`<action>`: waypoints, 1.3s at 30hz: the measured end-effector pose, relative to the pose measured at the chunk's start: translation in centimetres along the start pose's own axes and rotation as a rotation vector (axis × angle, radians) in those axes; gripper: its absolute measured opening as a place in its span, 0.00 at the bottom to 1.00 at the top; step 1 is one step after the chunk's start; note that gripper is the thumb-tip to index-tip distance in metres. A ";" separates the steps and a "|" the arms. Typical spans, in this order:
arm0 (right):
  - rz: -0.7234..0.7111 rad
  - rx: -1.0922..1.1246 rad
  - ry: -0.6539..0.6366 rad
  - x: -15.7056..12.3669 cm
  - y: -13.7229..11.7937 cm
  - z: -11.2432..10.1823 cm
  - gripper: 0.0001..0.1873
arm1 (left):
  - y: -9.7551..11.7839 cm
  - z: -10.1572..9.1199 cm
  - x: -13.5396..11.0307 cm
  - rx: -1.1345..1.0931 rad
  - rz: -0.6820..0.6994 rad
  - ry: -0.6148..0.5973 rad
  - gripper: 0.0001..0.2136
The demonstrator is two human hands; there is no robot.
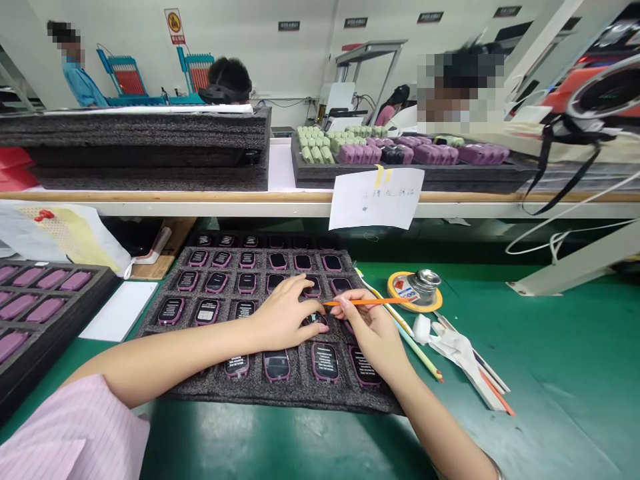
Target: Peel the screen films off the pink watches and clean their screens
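Note:
A dark foam tray [200, 383] lies on the green bench and holds several purple-cased watch bodies in rows. My left hand [285, 313] rests on the tray's middle, fingers curled around one watch body [315, 320] and pressing it down. My right hand [367, 327] is beside it, pinching a thin orange stick [375, 302] that points left toward that same watch body. Other watch bodies, such as one in the front row [325, 361], lie untouched in their pockets.
Several thin sticks [425, 357], a white cloth [453, 347] and a tape roll with a metal loupe [417, 288] lie right of the tray. Another tray of purple parts [35, 293] sits at left. A shelf with foam trays [150, 143], a paper note [376, 197] and other people lie beyond.

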State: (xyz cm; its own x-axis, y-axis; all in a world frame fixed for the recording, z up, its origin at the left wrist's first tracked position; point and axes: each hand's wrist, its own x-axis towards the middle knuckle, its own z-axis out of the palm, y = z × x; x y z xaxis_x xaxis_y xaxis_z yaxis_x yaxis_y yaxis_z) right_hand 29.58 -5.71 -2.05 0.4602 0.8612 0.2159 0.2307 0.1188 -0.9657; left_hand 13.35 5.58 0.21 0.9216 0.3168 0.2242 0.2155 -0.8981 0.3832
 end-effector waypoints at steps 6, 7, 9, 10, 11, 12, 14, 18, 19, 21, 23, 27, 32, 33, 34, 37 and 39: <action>0.003 0.016 0.019 0.2 0.1 0.0 0.22 | 1.1 -0.3 -0.8 -0.014 -0.041 0.058 0.14; 0.001 0.023 0.027 0.2 0.0 0.0 0.22 | 1.3 -0.3 -0.9 -0.028 -0.065 0.058 0.13; -0.005 0.036 0.035 0.1 -0.1 0.0 0.21 | 1.7 -0.6 -1.1 -0.054 -0.119 0.038 0.13; -0.008 0.040 0.037 0.1 -0.2 0.0 0.21 | 1.9 -0.7 -1.1 -0.061 -0.140 0.022 0.12; -0.011 0.043 0.039 0.1 -0.3 0.0 0.21 | 2.0 -0.9 -1.0 -0.061 -0.153 0.009 0.12; -0.013 0.045 0.041 0.1 -0.4 0.0 0.20 | 2.1 -1.0 -0.9 -0.053 -0.157 -0.001 0.12; -0.018 0.051 0.045 0.1 -0.5 0.1 0.20 | 2.2 -1.1 -0.7 -0.029 -0.155 -0.010 0.13; -0.030 0.075 0.056 0.1 -0.5 0.0 0.19 | 2.0 -0.5 -0.3 -0.168 -0.159 0.012 0.10; -0.033 0.082 0.060 0.1 -0.5 0.0 0.19 | 1.8 -0.2 -0.2 -0.227 -0.151 0.016 0.09; -0.038 0.091 0.071 0.0 -0.5 -0.1 0.20 | 1.4 0.1 0.0 -0.299 -0.124 0.012 0.09; -0.041 0.096 0.081 0.0 -0.4 -0.2 0.20 | 0.9 0.1 0.1 -0.304 -0.085 -0.009 0.12; -0.038 0.087 0.071 -0.2 -0.1 -0.4 0.21 | 0.1 -0.6 0.2 -0.291 0.033 -0.066 0.09; -0.027 0.049 0.041 -0.5 0.0 -0.2 0.22 | -0.3 -0.7 0.0 -0.275 0.062 -0.068 0.12; -0.028 0.043 0.038 -0.5 0.0 -0.2 0.22 | -0.3 -0.7 -0.1 -0.276 0.063 -0.065 0.11; -0.031 0.038 0.035 -0.6 0.1 -0.2 0.22 | -0.3 -0.6 -0.1 -0.278 0.064 -0.063 0.10; -0.040 0.019 0.026 -0.6 0.2 -0.2 0.22 | -0.3 -0.5 -0.1 -0.289 0.049 -0.048 0.10; -0.048 0.004 0.016 -0.5 0.2 -0.2 0.22 | -0.3 -0.4 -0.1 -0.303 0.019 -0.026 0.15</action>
State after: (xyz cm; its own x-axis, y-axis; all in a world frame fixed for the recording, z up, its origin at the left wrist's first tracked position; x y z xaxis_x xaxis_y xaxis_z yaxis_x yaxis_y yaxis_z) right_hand 29.56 -6.25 -2.38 0.4619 0.8466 0.2646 0.2496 0.1622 -0.9547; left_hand 13.08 5.96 0.44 0.9333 0.2898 0.2122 0.0960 -0.7706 0.6301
